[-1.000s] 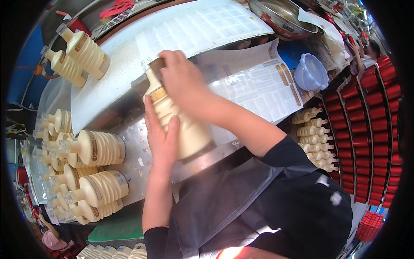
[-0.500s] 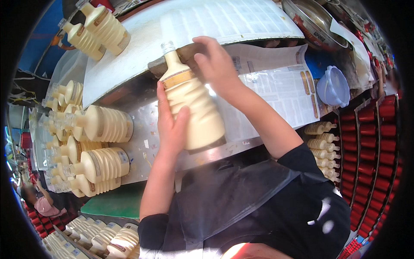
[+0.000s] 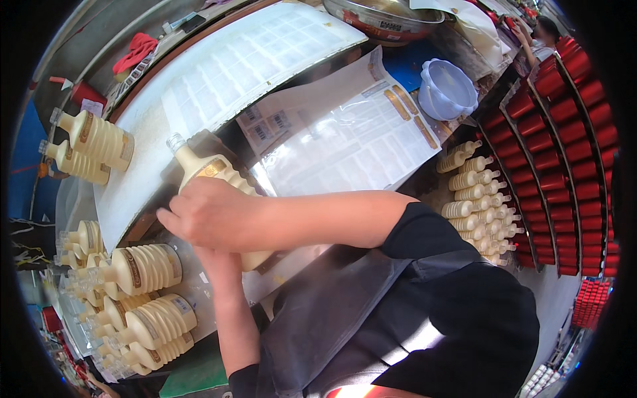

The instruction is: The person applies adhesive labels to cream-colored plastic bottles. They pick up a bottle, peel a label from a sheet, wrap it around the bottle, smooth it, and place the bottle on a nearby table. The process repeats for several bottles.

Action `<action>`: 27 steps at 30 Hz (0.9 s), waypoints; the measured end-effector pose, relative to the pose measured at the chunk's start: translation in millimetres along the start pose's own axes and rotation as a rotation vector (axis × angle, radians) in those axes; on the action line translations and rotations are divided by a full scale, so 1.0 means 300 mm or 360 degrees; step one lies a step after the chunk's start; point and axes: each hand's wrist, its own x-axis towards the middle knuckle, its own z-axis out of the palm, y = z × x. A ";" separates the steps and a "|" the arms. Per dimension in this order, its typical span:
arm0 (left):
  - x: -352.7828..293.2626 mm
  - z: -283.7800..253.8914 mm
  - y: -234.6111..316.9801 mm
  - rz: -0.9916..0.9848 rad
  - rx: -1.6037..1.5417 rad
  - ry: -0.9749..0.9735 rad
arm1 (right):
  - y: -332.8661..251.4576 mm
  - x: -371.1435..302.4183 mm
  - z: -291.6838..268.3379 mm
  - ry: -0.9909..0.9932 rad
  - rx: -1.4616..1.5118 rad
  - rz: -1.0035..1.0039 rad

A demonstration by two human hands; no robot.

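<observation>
Bottles (image 3: 139, 268) of cream colour stand grouped at your left on the metal bench (image 3: 292, 275), their clear necks toward the left edge of view. Farther back, two bottles (image 3: 101, 138) of the same kind stand just beside the left end of a white board (image 3: 149, 159). Behind them are a red container (image 3: 87, 97) and a red cloth (image 3: 137, 53). A sheet with pale rectangles (image 3: 245, 66) covers much of the board.

Your working bottle (image 3: 225, 174) is in front of you, at the near edge of the board, its neck pointing away and to the left; a gold label (image 3: 212, 167) crosses its shoulder. Your right hand (image 3: 206, 212) crosses over your left hand (image 3: 213, 256) and covers the middle of the bottle. The right fingers are bent; you cannot tell whether they grip. The left fingers are hidden, so their state cannot be determined.

To the right of the bottle, note a clear sheet (image 3: 332, 149) with gold labels at its right edge, a metal basin (image 3: 388, 18) behind it, and a lavender bucket (image 3: 448, 91). At your far right are more cream bottles (image 3: 470, 192) and rows of red items (image 3: 554, 172).
</observation>
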 end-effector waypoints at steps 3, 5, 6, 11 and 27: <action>-0.004 0.023 0.015 0.0176 0.0085 0.0197 | 0.039 -0.006 -0.015 -0.0039 0.0038 0.0275; -0.010 0.037 0.030 0.0091 -0.0073 0.0240 | 0.124 -0.053 -0.025 0.0159 0.0065 0.0441; -0.010 0.041 0.037 0.0075 -0.0175 0.0236 | 0.164 -0.097 -0.032 0.0194 0.0153 0.0602; -0.007 0.035 0.055 0.0051 -0.0148 0.0179 | 0.460 -0.345 -0.144 0.0379 0.0689 0.1393; -0.021 0.059 0.014 0.0014 -0.0395 0.0273 | 1.039 -0.664 -0.462 -0.0418 -0.1277 0.1255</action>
